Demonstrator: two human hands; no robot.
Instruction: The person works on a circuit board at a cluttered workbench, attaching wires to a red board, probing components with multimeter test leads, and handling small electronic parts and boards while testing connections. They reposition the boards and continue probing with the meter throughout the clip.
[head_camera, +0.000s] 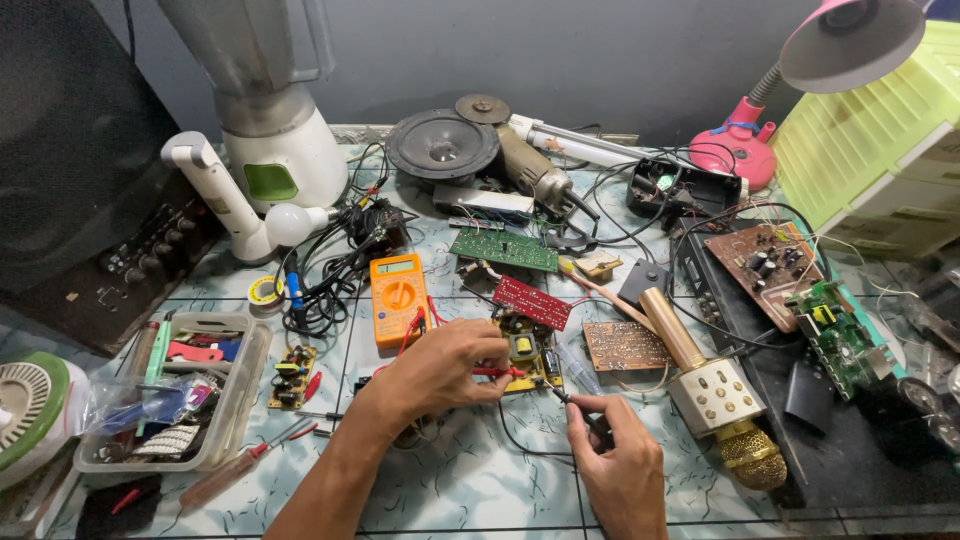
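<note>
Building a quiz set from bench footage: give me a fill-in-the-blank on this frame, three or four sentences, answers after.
1. The left hand holds the ____ probe on the small yellow circuit board.
2. The right hand holds the ____ probe.
3. The multimeter beside the board is ____ in colour.
4. The gold microphone lies to the ____ of the board.

Missing words: red; black; orange; right

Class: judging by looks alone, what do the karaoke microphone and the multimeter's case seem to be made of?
Microphone: probably metal or metal-coated plastic, since its gold body and mesh head shine. Multimeter: likely moulded plastic, with a matte, even orange surface.
</note>
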